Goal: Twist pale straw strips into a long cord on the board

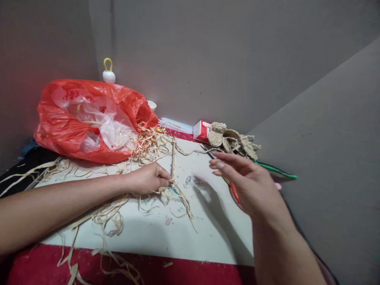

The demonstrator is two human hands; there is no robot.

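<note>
My left hand [150, 179] pinches the lower end of a narrow braid of pale raffia [173, 158], which lies on the white board. Below the fingers, loose raffia ends [185, 202] fan out. My right hand [237, 174] is raised over the right side of the board, its fingers loosely bent and no held thing visible. Partly hidden under it are scissors with an orange handle [235, 193]. A thin twisted cord [190, 152] runs from the braid's top towards the right fingertips; whether it touches them is unclear.
A red plastic bag [80, 146] with raffia spilling out sits at the back left. Coiled woven pieces [233, 140] and a red-and-white box [202, 130] stand at the back right. Loose strands [114, 223] trail over the board [208, 241] and its front edge. Grey walls enclose the back.
</note>
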